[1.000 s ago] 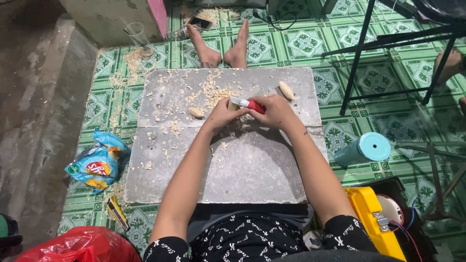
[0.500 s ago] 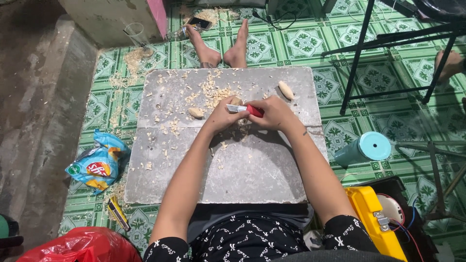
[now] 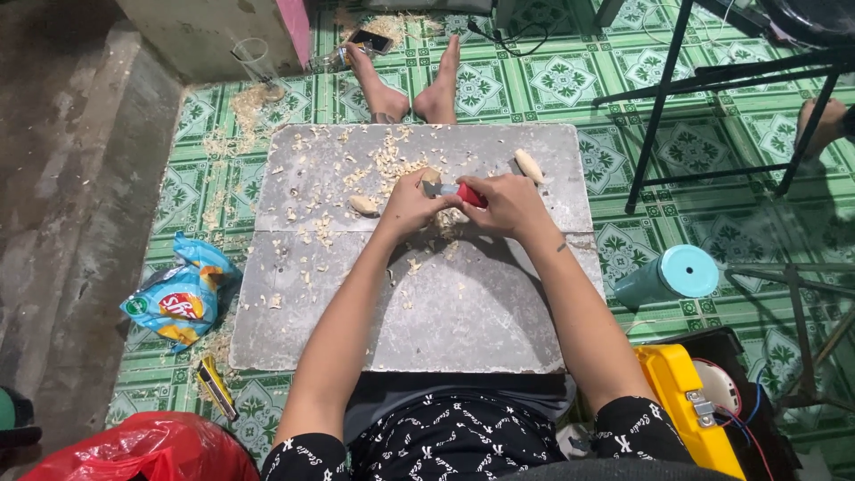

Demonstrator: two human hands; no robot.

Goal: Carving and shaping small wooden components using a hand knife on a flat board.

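My left hand [image 3: 408,207] grips a small pale wooden piece [image 3: 430,175] over the grey board [image 3: 445,312] that lies across my lap. My right hand [image 3: 504,205] holds a red-handled knife [image 3: 458,191], its blade pointing left against the wooden piece. Two more pale wooden pieces lie on the board: one [image 3: 363,204] just left of my left hand, another [image 3: 529,165] at the far right. Pale wood shavings [image 3: 383,165] are scattered over the far half of the board.
My bare feet [image 3: 410,93] stick out beyond the board on green patterned tiles. A blue snack bag [image 3: 181,298] and yellow cutter [image 3: 216,387] lie left, a red bag [image 3: 142,450] bottom left. A teal cylinder [image 3: 670,276], yellow box [image 3: 690,405] and black metal frame [image 3: 712,98] stand right.
The hands stay at the same spot on the board. The knife has shifted slightly against the wooden piece; little else differs.
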